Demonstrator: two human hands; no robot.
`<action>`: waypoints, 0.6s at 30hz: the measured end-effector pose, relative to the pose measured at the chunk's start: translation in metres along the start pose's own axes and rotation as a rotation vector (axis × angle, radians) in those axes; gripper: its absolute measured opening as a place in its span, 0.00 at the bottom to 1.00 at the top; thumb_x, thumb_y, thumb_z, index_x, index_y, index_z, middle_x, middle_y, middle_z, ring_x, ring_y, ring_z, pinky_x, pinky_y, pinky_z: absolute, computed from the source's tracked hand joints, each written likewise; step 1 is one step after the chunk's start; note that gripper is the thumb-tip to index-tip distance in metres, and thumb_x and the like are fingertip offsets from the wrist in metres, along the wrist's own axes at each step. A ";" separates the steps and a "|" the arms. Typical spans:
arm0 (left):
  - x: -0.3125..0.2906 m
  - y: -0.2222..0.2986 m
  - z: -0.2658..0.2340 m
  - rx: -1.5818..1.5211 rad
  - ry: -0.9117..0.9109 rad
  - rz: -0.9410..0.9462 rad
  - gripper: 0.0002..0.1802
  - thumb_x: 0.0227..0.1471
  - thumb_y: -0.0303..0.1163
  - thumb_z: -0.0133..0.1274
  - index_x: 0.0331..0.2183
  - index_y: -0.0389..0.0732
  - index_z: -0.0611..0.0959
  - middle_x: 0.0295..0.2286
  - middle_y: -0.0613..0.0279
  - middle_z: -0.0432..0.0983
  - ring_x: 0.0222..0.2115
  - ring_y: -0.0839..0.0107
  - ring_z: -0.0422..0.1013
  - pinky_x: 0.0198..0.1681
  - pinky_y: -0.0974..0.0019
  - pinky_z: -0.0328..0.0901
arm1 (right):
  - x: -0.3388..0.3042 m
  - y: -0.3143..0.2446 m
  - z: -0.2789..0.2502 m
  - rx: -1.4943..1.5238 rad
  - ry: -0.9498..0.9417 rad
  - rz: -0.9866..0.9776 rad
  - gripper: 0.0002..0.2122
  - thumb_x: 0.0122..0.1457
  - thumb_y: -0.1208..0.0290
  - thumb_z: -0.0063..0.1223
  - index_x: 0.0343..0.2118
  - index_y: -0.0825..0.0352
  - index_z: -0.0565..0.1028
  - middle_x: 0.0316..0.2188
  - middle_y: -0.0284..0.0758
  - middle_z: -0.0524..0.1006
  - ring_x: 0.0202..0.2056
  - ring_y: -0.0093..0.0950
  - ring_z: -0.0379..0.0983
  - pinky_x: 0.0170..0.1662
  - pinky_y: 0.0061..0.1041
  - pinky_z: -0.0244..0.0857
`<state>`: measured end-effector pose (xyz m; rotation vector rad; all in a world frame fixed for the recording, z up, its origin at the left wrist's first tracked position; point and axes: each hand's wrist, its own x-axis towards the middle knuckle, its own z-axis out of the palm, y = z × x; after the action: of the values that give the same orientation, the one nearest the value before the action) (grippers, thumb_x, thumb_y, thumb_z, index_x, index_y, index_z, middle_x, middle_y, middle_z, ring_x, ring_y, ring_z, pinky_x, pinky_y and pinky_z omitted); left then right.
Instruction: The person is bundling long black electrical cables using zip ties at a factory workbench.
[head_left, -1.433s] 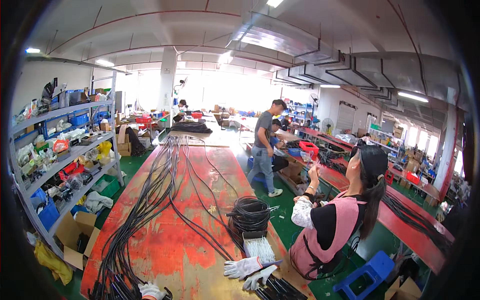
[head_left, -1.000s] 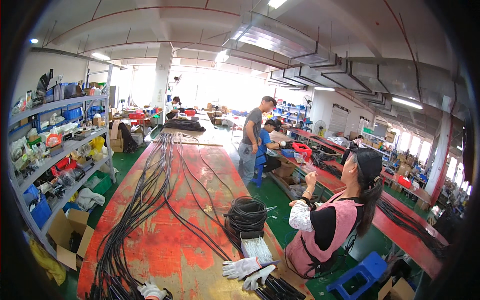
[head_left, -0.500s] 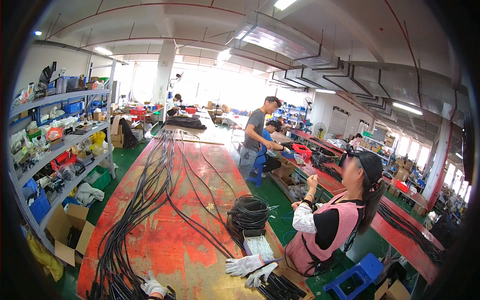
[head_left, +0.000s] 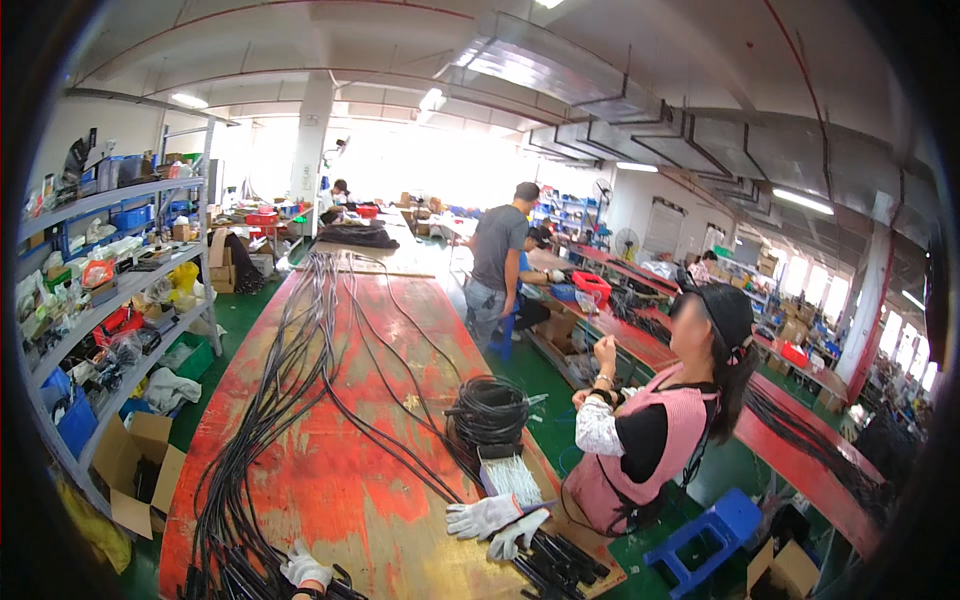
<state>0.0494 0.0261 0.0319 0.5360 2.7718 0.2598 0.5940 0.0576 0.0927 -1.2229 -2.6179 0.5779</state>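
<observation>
My left hand (head_left: 304, 568), in a white work glove with a dark band at the wrist, is at the near edge of the table. Its fingers look curled over the ends of black cables (head_left: 232, 490), though the grip is small and partly hidden. Dark cable ends show on both sides of the glove. My right hand is out of sight. A pair of empty white gloves (head_left: 483, 516) lies farther right, beside a box of thin white strips (head_left: 514, 477) and above several black cable ends (head_left: 563, 562). A coil of black cable (head_left: 487, 410) stands behind the box.
The long red, worn table (head_left: 385, 440) stretches away, with a dark cable heap (head_left: 357, 236) at its far end. Shelving (head_left: 120, 290) and an open carton (head_left: 140, 470) stand left. A co-worker in pink (head_left: 655, 430) stands right, near a blue stool (head_left: 705, 540). Other people work farther back.
The view has shifted slightly. The standing person in grey at the back has turned away and lowered an arm. My left hand stays at the same cable ends; the gloves and coil lie as before.
</observation>
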 end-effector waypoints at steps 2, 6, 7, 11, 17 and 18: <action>-0.001 0.002 -0.014 -0.016 -0.079 -0.053 0.59 0.39 0.62 0.64 0.66 0.51 0.57 0.64 0.55 0.56 0.64 0.61 0.57 0.67 0.50 0.47 | 0.002 -0.011 -0.011 0.016 -0.031 0.034 0.17 0.59 0.56 0.55 0.48 0.59 0.79 0.42 0.41 0.82 0.44 0.43 0.77 0.50 0.40 0.70; 0.004 0.013 -0.017 0.023 -0.135 -0.078 0.65 0.37 0.60 0.67 0.68 0.50 0.52 0.67 0.55 0.52 0.66 0.62 0.54 0.67 0.54 0.48 | -0.001 -0.008 -0.016 0.009 -0.044 0.074 0.18 0.58 0.56 0.55 0.48 0.59 0.79 0.42 0.41 0.82 0.44 0.42 0.77 0.50 0.40 0.70; 0.003 0.013 -0.016 0.047 -0.114 -0.049 0.66 0.37 0.60 0.68 0.69 0.50 0.51 0.66 0.55 0.55 0.65 0.61 0.56 0.67 0.56 0.50 | -0.003 -0.005 -0.015 0.002 -0.053 0.086 0.18 0.58 0.56 0.55 0.48 0.59 0.79 0.42 0.41 0.82 0.44 0.42 0.77 0.50 0.40 0.70; -0.011 0.020 -0.033 0.057 -0.150 -0.090 0.68 0.36 0.58 0.69 0.69 0.50 0.49 0.63 0.53 0.60 0.63 0.59 0.60 0.67 0.54 0.50 | -0.012 -0.006 -0.014 0.011 -0.064 0.111 0.18 0.58 0.56 0.56 0.47 0.59 0.79 0.42 0.41 0.82 0.44 0.43 0.77 0.50 0.40 0.70; -0.007 0.020 -0.024 0.096 -0.133 -0.100 0.69 0.35 0.54 0.71 0.70 0.51 0.47 0.64 0.53 0.59 0.64 0.56 0.59 0.66 0.55 0.53 | -0.022 -0.002 -0.006 0.023 -0.067 0.134 0.18 0.58 0.57 0.56 0.48 0.58 0.79 0.42 0.41 0.82 0.45 0.42 0.77 0.50 0.39 0.71; -0.005 0.016 -0.021 0.082 -0.121 -0.101 0.69 0.35 0.54 0.71 0.70 0.51 0.46 0.64 0.53 0.59 0.64 0.56 0.59 0.66 0.55 0.53 | -0.024 -0.004 -0.005 0.020 -0.066 0.140 0.18 0.58 0.57 0.56 0.48 0.58 0.79 0.42 0.41 0.82 0.45 0.42 0.77 0.50 0.39 0.71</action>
<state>0.0520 0.0359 0.0563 0.4146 2.6905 0.0883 0.6082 0.0379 0.0993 -1.4123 -2.5874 0.6775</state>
